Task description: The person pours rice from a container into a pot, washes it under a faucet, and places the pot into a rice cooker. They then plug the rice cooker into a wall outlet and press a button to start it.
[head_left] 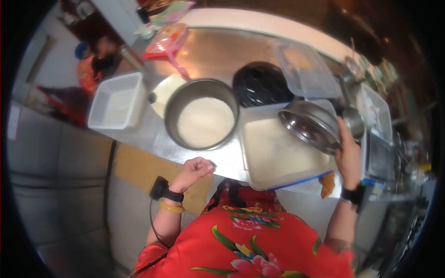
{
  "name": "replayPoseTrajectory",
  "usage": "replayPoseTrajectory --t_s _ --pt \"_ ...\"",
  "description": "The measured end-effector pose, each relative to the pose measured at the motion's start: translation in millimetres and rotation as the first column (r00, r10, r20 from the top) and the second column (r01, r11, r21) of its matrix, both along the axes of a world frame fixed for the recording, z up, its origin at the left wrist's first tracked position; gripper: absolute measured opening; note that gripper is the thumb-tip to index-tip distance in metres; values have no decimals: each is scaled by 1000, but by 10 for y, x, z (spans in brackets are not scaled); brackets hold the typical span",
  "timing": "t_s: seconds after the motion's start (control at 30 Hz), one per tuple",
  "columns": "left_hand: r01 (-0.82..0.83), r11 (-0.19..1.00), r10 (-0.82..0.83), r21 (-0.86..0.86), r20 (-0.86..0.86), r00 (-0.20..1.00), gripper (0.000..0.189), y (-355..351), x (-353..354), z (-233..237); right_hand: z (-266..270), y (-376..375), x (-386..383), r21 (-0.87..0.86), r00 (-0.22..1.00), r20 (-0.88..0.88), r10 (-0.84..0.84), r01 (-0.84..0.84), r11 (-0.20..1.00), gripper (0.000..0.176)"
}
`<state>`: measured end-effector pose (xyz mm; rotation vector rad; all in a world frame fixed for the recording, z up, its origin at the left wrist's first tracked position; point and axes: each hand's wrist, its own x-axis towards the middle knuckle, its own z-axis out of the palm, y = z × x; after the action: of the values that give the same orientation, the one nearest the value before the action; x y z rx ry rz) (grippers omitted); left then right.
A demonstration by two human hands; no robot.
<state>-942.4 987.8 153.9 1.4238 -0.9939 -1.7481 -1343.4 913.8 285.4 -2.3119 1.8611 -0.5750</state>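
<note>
My right hand (348, 155) grips the rim of a shiny metal bowl (311, 124), tilted over the right part of a clear rectangular tub (248, 160) that holds a pale, grainy layer. Near the counter's front edge, my left hand (198, 169) is closed, its fingers curled together with a small dark thing at their tips that I cannot make out. Beyond that hand stands a round dark-grey pot (172, 121) with a pale, grainy layer inside.
A white plastic basket (136, 99) stands left of the pot. Behind are a black ridged dish (262, 83), a clear lid (306, 69) and a red packet (167, 41). A ladle (353, 121) and a scale (380, 155) lie right. Another person (88, 69) is at the upper left.
</note>
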Motion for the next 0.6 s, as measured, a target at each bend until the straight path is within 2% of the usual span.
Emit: replayPoseTrajectory --t_s 0.03,0.1,0.13,0.2,0.23,0.3,0.33,0.4,0.43,0.5,0.53,0.6 --pt "33 999 -33 15 -4 999 18 -23 -119 24 -110 28 -64 15 999 -4 -33 33 999 66" --pt "248 967 -246 -62 32 969 18 -74 -383 43 -318 32 -52 178 982 -153 -107 134 975 65" --pt "262 963 -260 -58 33 965 18 -81 -521 31 -350 47 -31 182 981 -151 -121 147 972 65" --pt "343 934 -350 -102 -60 935 17 -66 -748 12 -401 74 48 153 999 41 -9 2 988 60" --pt "353 930 -360 -99 -58 931 17 -81 -790 -35 -449 54 102 155 999 44 -19 12 988 60" --pt "392 920 -387 -19 132 913 12 -81 -844 -159 -608 -12 180 228 970 223 95 -147 963 55" --pt "390 921 -384 -15 135 913 12 -78 -868 -120 -737 -43 163 230 969 227 97 -150 962 55" --pt "354 935 -339 -6 272 901 14 -68 -890 -5 -949 -115 145 280 903 428 45 -179 943 51" --pt "340 941 -326 -2 276 904 14 -36 -870 -51 -962 -125 114 281 900 433 57 -195 940 51" --pt "208 968 -182 -138 179 967 19 27 -812 -191 -897 -142 28 634 792 497 -355 -51 772 47" --pt "190 972 -164 -138 181 970 19 46 -792 -161 -827 -139 -17 672 773 476 -419 -12 741 46" --pt "112 990 -99 -88 141 985 19 78 -732 -67 -783 -141 -130 621 746 473 -470 96 778 42"
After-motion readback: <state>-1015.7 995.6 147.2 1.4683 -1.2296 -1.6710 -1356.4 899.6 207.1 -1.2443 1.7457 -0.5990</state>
